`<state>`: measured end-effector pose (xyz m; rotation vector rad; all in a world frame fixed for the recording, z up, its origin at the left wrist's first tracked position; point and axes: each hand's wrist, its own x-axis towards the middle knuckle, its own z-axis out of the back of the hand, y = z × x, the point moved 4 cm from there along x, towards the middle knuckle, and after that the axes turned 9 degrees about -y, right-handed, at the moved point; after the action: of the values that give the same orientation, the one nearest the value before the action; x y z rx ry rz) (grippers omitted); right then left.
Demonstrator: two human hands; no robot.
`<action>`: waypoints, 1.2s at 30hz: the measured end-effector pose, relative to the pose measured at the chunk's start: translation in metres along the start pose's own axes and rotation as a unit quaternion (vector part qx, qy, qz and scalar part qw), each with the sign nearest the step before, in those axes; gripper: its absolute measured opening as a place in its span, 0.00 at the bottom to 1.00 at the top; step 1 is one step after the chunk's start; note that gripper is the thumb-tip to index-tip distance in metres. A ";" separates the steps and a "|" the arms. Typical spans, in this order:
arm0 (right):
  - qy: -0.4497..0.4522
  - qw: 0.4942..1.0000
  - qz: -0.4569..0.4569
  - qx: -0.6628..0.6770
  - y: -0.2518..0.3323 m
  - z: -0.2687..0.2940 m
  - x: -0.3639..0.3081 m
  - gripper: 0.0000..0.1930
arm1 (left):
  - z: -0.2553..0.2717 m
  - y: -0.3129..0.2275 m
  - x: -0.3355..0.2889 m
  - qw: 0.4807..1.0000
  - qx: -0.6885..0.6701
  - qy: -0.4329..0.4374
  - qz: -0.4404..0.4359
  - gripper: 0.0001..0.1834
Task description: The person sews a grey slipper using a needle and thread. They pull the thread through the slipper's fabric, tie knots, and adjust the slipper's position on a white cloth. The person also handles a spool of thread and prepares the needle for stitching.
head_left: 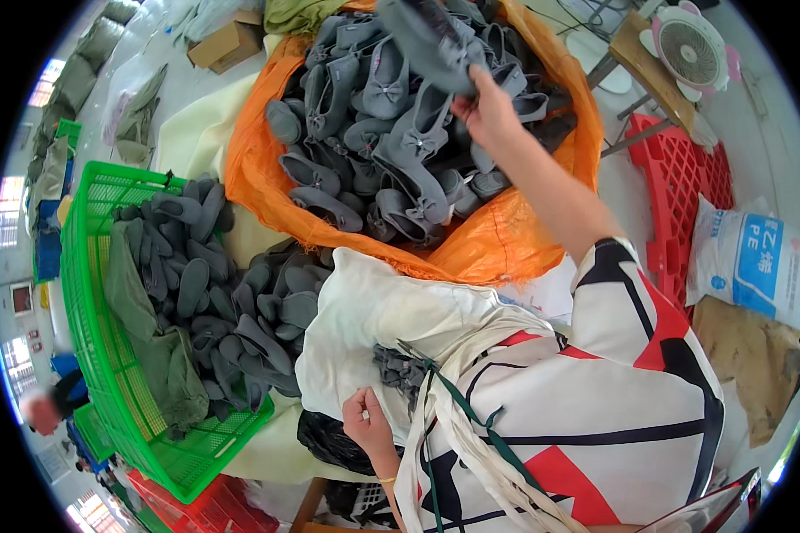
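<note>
My right hand (492, 111) is stretched out over the far side, its fingers closed on a grey shoe (422, 44) by one end. The held shoe is above a large orange sack (251, 151) heaped with grey shoes, several with small bows on the toe. My left hand (366, 421) is near my lap with its fingers curled in; whatever they may pinch is hidden. Close to it, a small bunch of dark grey scraps (400, 373) rests on the white cloth (373, 293) covering my lap.
On the left, a green plastic crate (107, 320) holds a spilling pile of grey shoes (196, 284). A red crate (200, 506) stands below it. To the right are a fan (690, 51) on a small wooden table, a red plastic rack (667, 195) and a white-blue bag (747, 258).
</note>
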<state>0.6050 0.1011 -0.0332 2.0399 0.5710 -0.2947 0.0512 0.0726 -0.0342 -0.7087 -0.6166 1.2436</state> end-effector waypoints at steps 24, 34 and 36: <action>0.394 0.384 0.032 -0.835 -0.184 0.285 -0.050 0.19 | 0.006 0.065 -0.014 0.995 0.007 -0.085 0.044 0.04; 0.354 0.765 0.098 -0.529 -0.166 0.123 -0.053 0.09 | 0.013 0.108 -0.074 0.901 -0.290 -0.201 0.252 0.08; 0.372 0.770 0.088 -0.511 -0.173 0.081 -0.108 0.09 | 0.014 0.104 -0.088 0.877 -0.333 -0.215 0.272 0.08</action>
<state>0.4261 0.0756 -0.1580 1.0242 0.7672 0.8408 -0.0430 0.0056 -0.1087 -1.2502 -1.3139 1.7521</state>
